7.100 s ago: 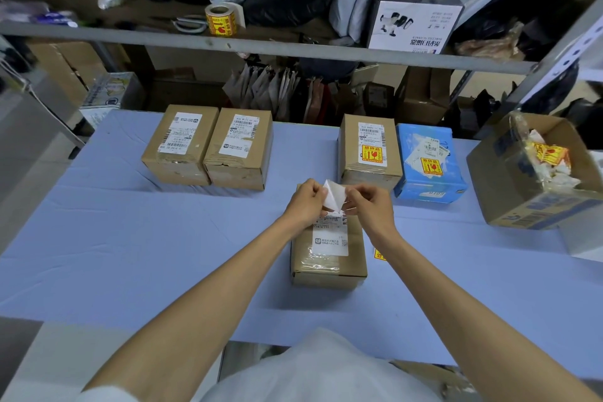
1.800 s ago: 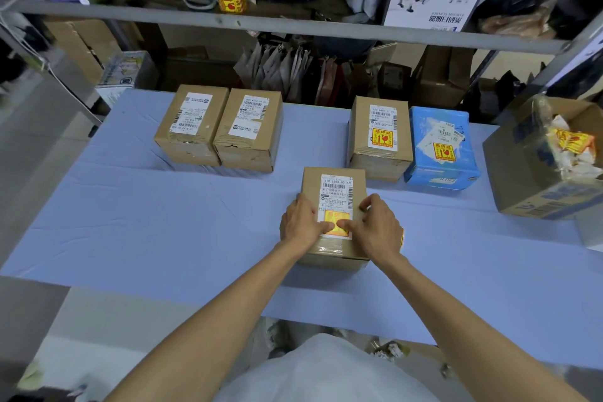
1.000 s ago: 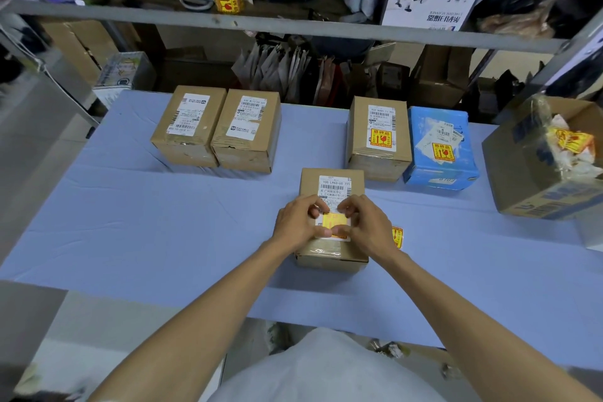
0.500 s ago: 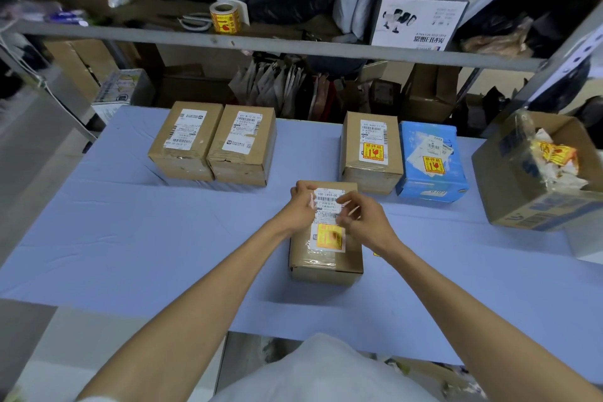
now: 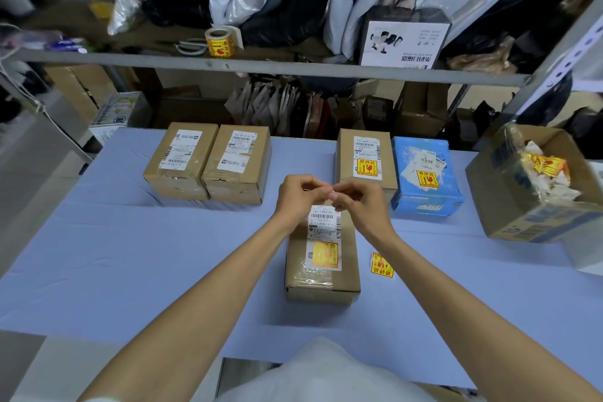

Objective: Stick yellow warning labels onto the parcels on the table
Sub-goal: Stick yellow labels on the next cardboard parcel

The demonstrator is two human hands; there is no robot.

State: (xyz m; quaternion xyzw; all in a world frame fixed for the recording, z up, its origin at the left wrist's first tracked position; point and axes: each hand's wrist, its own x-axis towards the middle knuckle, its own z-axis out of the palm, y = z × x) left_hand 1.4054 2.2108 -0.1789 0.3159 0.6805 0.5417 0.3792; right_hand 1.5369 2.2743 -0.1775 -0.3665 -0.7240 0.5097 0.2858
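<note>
A brown parcel [image 5: 321, 284] lies in the middle of the blue table [image 5: 130, 254], with a yellow warning label [image 5: 324, 254] stuck on its white shipping label. My left hand [image 5: 298, 196] and my right hand [image 5: 362, 202] hover just above the parcel's far end. Their fingers are curled and the fingertips meet, with nothing showing between them. Two brown parcels [image 5: 181, 160] [image 5: 238, 166] at the back left carry only shipping labels. A brown parcel [image 5: 346, 157] and a blue parcel [image 5: 424, 192] at the back right each carry a yellow label.
One loose yellow label [image 5: 381, 264] lies on the table right of the middle parcel. An open carton [image 5: 509, 206] holding crumpled label backing stands at the right edge. A label roll [image 5: 220, 42] sits on the shelf [image 5: 293, 68] behind the table.
Both hands pressed the yellow label onto the middle parcel, then lifted off it and moved to its far end, where their fingertips now meet.
</note>
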